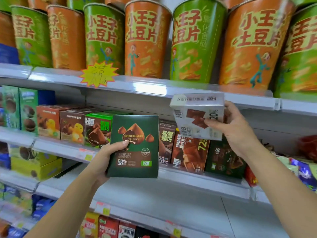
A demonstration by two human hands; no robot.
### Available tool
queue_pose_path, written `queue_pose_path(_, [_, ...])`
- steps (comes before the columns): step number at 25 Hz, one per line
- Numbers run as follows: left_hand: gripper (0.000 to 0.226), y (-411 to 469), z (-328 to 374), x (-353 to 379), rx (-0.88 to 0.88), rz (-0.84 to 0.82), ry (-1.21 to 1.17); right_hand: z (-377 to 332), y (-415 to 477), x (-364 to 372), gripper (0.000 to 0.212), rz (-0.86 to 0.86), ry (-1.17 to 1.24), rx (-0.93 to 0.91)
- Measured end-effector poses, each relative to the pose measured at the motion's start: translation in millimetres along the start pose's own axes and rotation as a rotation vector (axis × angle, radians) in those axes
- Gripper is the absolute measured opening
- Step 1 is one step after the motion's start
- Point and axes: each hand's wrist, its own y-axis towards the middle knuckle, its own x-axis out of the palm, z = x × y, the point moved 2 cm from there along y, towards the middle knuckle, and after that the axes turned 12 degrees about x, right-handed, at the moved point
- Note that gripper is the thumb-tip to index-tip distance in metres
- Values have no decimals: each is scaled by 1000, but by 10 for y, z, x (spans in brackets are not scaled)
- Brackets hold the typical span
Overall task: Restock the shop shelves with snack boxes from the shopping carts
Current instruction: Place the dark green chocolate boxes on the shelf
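Along the middle shelf (56,146) the standing truffle boxes (72,126) sit close together. The dark green box (135,146), held upright in front of the row, could therefore knock a neighbour over if it is pushed in at an angle. I cannot tell whether a slot lies open behind it, since it hides that stretch. Further right, the white box (197,115) is tilted with its print upside down, just under the upper shelf's rail (248,98) and above the shelved 72% box (188,152). It may catch the rail or land the wrong way up. The left hand (104,160) grips the green box by its left edge, thumb across the front and fingers behind. The right hand (240,131) clasps the white box from its right side, thumb on the face and fingers curled behind it.
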Motion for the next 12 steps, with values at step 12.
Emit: queue_pose_path(12, [62, 646, -63, -374, 23, -68, 32, 356, 542, 61, 53, 213, -427, -204])
